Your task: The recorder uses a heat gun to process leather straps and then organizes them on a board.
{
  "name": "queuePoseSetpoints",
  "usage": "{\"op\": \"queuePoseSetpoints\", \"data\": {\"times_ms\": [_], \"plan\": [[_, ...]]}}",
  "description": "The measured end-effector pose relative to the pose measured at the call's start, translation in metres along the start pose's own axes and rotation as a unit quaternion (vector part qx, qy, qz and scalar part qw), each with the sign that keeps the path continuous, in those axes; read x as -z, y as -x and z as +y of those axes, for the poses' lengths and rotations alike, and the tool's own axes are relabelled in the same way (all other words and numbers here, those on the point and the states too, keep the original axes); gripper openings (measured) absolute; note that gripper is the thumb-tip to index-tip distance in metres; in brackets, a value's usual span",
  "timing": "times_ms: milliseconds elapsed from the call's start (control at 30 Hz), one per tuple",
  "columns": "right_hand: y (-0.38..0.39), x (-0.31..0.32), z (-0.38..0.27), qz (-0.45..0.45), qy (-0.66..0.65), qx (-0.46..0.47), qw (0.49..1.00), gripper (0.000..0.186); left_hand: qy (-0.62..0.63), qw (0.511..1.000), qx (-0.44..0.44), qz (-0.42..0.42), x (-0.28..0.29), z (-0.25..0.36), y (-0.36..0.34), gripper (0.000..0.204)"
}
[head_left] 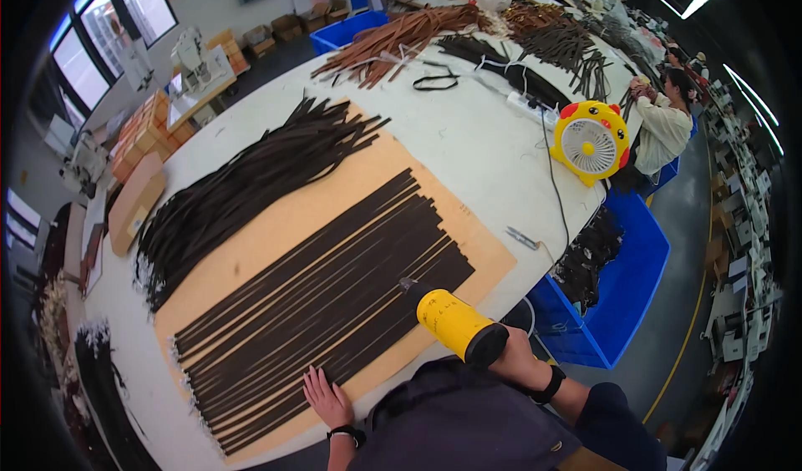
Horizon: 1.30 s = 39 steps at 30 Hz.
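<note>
Yellow heat gun [459, 327] | writing [443, 302] unclear | left fingers [321, 381] on black strips [418, 258]

Right hand [516, 361] grips yellow heat gun [455, 321] over dark strips [334, 304]; left fingers [315, 382] touch strips.

Light over the near scene is bright and fairly even, making the white tabletop [476, 208] pale, with soft shading. At far left, the windows [147, 7] glare whitish, their panes partly washed out. At far right, light tubes [700, 0] burn to pure white against a dim background. The near dark strips [334, 304] look fairly sharp; distant clutter turns soft. Fisheye distortion leans the windows, and the rim fades into black.
</note>
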State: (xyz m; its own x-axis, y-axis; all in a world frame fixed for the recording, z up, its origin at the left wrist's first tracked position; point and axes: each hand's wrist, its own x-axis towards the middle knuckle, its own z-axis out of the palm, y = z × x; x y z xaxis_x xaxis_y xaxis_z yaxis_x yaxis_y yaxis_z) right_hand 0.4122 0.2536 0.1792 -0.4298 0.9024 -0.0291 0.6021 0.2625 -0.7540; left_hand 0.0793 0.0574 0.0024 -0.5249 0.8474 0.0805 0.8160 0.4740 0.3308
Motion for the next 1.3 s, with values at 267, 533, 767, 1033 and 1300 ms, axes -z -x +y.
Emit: {"op": "queuePoseSetpoints", "data": {"times_ms": [267,533,767,1033,1300], "plan": [[-0.008,0.001,0.039,0.074,-0.014,-0.006,0.997,0.036,0.007,1.000,0.004,0.003,0.013,-0.001,-0.023,0.051],[0.010,-0.015,0.008,-0.018,-0.009,-0.036,0.999,0.036,0.003,0.983,-0.167,-0.074,-0.004,0.058,-0.144,0.061],[-0.059,-0.017,-0.010,0.188,-0.086,-0.029,0.978,0.027,-0.012,0.969,-0.223,-0.109,-0.042,0.070,-0.158,0.067],[-0.101,-0.054,-0.002,0.066,-0.014,0.012,0.998,0.023,-0.002,0.969,-0.222,-0.112,-0.038,0.069,-0.160,0.066],[-0.157,-0.077,-0.026,-0.003,0.005,0.087,0.996,0.024,0.013,0.968,-0.211,-0.137,-0.032,0.066,-0.160,0.072]]}}
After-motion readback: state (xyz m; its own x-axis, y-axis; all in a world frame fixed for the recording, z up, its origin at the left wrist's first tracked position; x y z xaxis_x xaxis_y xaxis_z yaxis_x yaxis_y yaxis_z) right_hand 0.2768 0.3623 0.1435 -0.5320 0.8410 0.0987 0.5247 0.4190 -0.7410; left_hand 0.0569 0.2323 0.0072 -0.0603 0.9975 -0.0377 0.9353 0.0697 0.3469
